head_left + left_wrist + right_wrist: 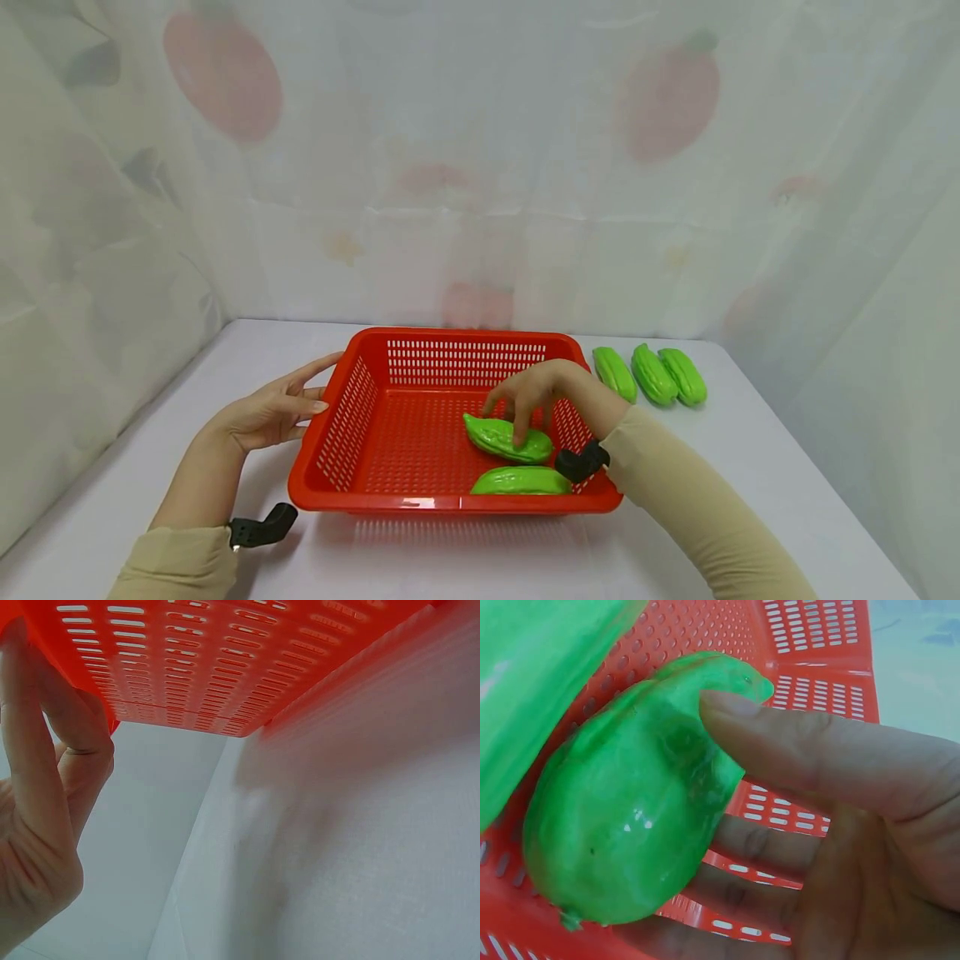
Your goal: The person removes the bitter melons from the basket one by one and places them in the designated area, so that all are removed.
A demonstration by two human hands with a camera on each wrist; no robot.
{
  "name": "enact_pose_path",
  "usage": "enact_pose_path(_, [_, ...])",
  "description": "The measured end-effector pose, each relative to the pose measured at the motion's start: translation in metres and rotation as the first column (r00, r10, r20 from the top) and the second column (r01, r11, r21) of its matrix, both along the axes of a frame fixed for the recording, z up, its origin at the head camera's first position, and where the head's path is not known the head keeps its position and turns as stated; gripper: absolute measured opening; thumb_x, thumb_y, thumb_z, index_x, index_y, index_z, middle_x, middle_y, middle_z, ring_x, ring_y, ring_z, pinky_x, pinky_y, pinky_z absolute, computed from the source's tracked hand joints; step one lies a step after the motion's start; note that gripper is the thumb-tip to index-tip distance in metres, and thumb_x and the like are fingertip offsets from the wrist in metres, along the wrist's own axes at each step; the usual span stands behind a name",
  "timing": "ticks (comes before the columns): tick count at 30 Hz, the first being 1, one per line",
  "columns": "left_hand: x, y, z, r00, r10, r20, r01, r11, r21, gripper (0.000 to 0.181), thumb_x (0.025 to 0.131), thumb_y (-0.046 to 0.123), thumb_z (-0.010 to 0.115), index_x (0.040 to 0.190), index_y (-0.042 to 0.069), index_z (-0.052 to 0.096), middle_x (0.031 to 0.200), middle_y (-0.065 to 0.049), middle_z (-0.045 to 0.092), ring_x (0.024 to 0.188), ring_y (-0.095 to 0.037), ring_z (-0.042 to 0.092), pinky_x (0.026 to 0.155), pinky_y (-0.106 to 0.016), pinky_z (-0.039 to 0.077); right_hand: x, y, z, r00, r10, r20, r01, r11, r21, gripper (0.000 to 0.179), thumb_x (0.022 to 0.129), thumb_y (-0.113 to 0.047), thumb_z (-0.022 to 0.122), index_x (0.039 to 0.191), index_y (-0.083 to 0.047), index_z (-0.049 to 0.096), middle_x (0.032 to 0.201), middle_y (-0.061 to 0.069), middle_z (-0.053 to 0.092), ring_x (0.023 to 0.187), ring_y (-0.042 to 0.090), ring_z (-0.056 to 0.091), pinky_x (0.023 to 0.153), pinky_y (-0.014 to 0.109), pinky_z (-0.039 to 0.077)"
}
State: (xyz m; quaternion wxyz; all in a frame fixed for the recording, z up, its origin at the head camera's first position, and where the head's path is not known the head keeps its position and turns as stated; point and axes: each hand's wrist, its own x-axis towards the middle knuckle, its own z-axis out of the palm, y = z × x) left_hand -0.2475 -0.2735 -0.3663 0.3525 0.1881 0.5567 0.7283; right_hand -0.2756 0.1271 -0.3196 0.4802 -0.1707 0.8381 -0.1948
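Curtain (450, 250), upper frame: met by table edge (277, 330)
Left basket rim (303, 475): touched by spread left hand (273, 410)
Gourd (491, 435), well rightward: pinched by right hand (528, 392)

No text, label, brand, number or sign can be read in any view; a small dark mark (785, 198) on the printed curtain (480, 208), toward the right of the head view, is too blurred to make out as lettering or pattern
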Motion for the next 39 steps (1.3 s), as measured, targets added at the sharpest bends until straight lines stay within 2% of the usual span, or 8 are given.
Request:
enact_pose_path(6, [0.0,0.0,0.0,1.0,-0.009,-0.001,0.009,1.0,0.01,0.074,0.1,-0.001,0.042,0.158,0.028,0.006,0.126,0.001,0.067,0.104,-0.013,0.071,0.088,-0.035,0.06,0.001,0.0,-0.001,0.999,0.033,0.003,-0.033,0.998,0.046,0.063,0.083,-0.009,0.076,0.139,-0.022,0.05,0.138,0.011,0.051,0.119,0.024,0.057,0.094,0.049,0.058])
enact_pose_path(17, [0.002,0.001,0.002,1.0,0.021,0.008,-0.021,1.0,-0.019,0.076,0.1,0.001,0.043,0.159,0.027,0.003,0.129,0.001,0.066,0.105,-0.013,0.07,0.088,-0.035,0.06,0.002,0.0,-0.001,0.999,0.041,0.0,-0.041,0.998,0.046,0.062,0.084,-0.007,0.075,0.138,-0.023,0.05,0.14,0.011,0.051,0.122,0.025,0.056,0.094,0.048,0.058])
enact_pose_path(20, [0.001,0.0,0.001,1.0,0.013,0.008,-0.013,1.0,-0.01,0.076,0.1,0.0,0.043,0.158,0.028,0.004,0.129,0.001,0.066,0.105,-0.013,0.07,0.088,-0.035,0.06,0.002,0.0,-0.001,0.999,0.046,0.005,-0.046,0.998,0.039,0.061,0.085,-0.007,0.074,0.138,-0.023,0.05,0.138,0.01,0.051,0.12,0.024,0.056,0.093,0.048,0.059])
enact_pose_path(26, [0.0,0.0,0.0,1.0,-0.018,-0.002,0.018,1.0,0.02,0.074,0.1,-0.002,0.041,0.158,0.028,0.007,0.129,0.0,0.066,0.104,-0.013,0.071,0.089,-0.035,0.06,0.002,0.0,0.002,0.999,0.052,0.001,-0.052,0.999,0.0,0.059,0.084,-0.006,0.075,0.136,-0.022,0.051,0.13,0.009,0.057,0.111,0.02,0.061,0.087,0.045,0.061])
enact_pose_path(33, [0.0,-0.001,0.0,1.0,-0.004,-0.004,0.004,1.0,0.001,0.074,0.099,-0.001,0.043,0.158,0.028,0.007,0.129,0.001,0.066,0.104,-0.013,0.07,0.089,-0.035,0.06,0.003,0.001,0.007,0.998,0.053,-0.036,-0.055,0.997,-0.058,0.065,0.084,-0.008,0.075,0.142,-0.02,0.046,0.139,0.012,0.053,0.116,0.018,0.059,0.081,0.039,0.062])
enact_pose_path(39, [0.0,-0.001,0.0,1.0,-0.005,0.0,0.005,1.0,0.002,0.073,0.1,-0.001,0.042,0.158,0.028,0.008,0.129,0.0,0.066,0.105,-0.013,0.07,0.089,-0.035,0.06,0.005,0.003,0.012,0.999,0.029,-0.046,-0.034,0.993,-0.116,0.061,0.084,-0.007,0.074,0.139,-0.019,0.05,0.13,0.011,0.058,0.106,0.02,0.064,0.08,0.038,0.062])
